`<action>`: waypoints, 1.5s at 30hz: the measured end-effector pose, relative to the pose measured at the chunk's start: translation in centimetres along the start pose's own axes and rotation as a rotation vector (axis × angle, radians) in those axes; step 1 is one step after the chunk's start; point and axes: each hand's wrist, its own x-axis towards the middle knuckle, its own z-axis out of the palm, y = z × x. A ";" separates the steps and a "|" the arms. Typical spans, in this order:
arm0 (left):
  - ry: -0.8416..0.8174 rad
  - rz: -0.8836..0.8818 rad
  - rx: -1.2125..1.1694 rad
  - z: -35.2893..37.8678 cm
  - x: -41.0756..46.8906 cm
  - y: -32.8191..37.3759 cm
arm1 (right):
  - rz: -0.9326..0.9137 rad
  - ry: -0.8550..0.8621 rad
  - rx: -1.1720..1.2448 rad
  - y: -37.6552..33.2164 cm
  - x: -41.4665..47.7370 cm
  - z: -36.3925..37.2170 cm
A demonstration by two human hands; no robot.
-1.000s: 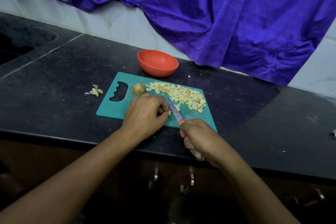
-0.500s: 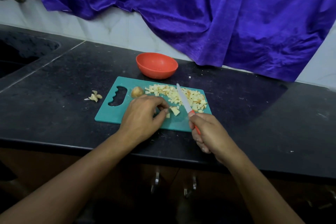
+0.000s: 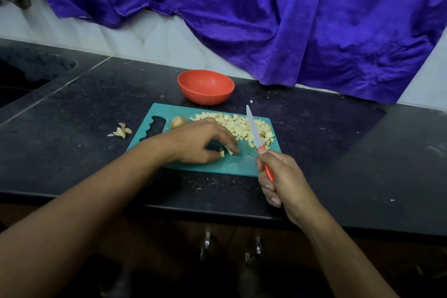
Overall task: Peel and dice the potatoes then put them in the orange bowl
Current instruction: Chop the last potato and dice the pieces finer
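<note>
A teal cutting board (image 3: 244, 164) lies on the black counter. A heap of diced potato (image 3: 238, 126) covers its far right part, and a small unpeeled potato (image 3: 178, 121) sits near the handle slot. My left hand (image 3: 200, 143) is on the board, its fingertips on a few small potato pieces (image 3: 225, 151). My right hand (image 3: 280, 178) grips the orange handle of a knife (image 3: 254, 132), blade raised and pointing away over the heap. The orange bowl (image 3: 205, 87) stands just behind the board.
Potato peel scraps (image 3: 122, 131) lie on the counter (image 3: 338, 152) left of the board. A sink (image 3: 29, 72) is sunk in at the far left. A purple cloth (image 3: 266, 19) hangs over the tiled wall behind.
The knife has lifted off the board and swung right, its blade now pointing away over the heap. My left hand has spread its fingers over the loose pieces.
</note>
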 end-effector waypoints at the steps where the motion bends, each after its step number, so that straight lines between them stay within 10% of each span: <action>1: 0.011 0.000 0.011 0.0 0.1 -0.1 | -0.002 0.000 0.000 0.0 0.0 0.0; 18: 0.442 -0.113 0.155 2.8 -1.2 -0.2 | -0.009 -0.015 -0.023 0.0 0.0 -0.1; 45: 0.548 -0.153 -0.004 3.3 -2.2 -0.5 | -0.010 -0.005 -0.067 -0.3 -0.2 0.1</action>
